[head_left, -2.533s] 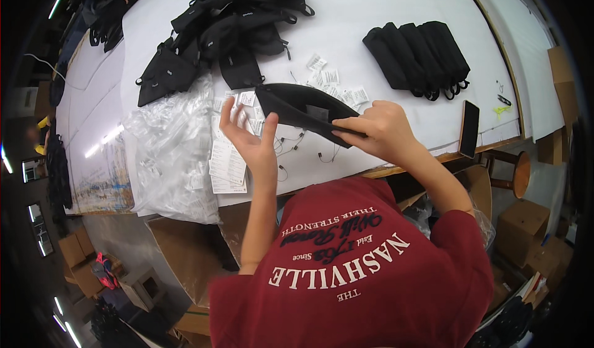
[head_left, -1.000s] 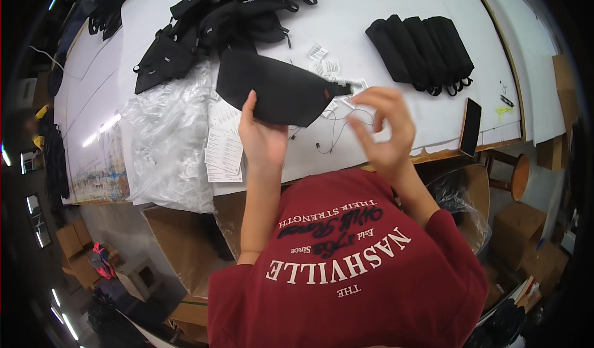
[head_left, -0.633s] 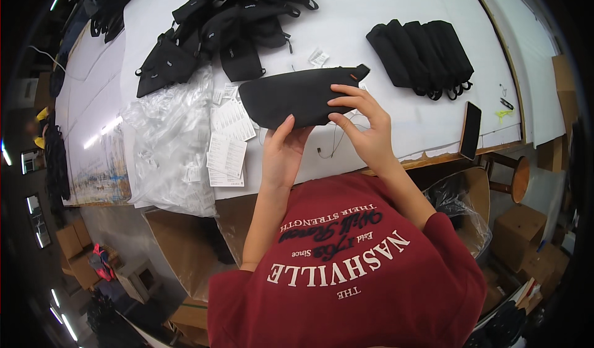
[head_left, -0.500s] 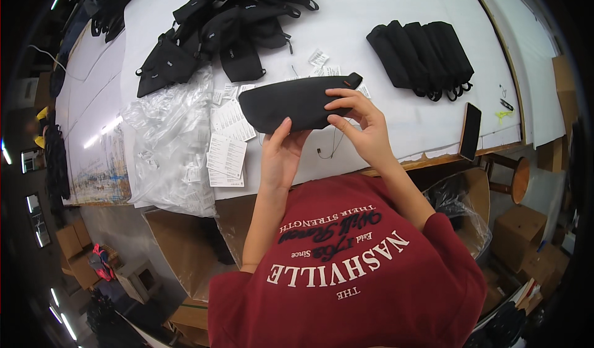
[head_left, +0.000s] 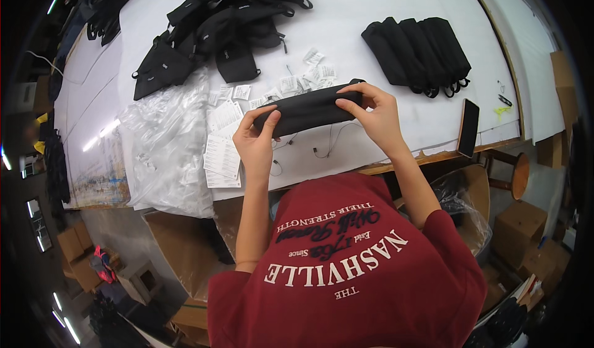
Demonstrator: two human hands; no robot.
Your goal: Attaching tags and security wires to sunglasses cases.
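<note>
A black fabric pouch [head_left: 309, 110] is stretched between my two hands above the near edge of the white table. My left hand [head_left: 258, 131] pinches its left end, thumb on the near face and fingers behind. At the other end my right hand [head_left: 371, 110] grips it the same way, near a small loop at the corner. Beneath and behind the pouch lie small white labels [head_left: 288, 84] and thin dark cords with little tags [head_left: 322, 152]. Larger printed cards [head_left: 221, 156] are fanned out left of my left hand.
Clear plastic bags [head_left: 164, 156] pile up at the left. A heap of black pouches [head_left: 235, 32] lies at the back, a neat row of them [head_left: 417, 57] at the right. A phone [head_left: 468, 128] rests near the right edge; cardboard boxes [head_left: 179, 249] stand below the table.
The pouch has tipped and now shows a narrower face. My left hand has moved left to its end, and my right hand has shifted slightly right along it.
</note>
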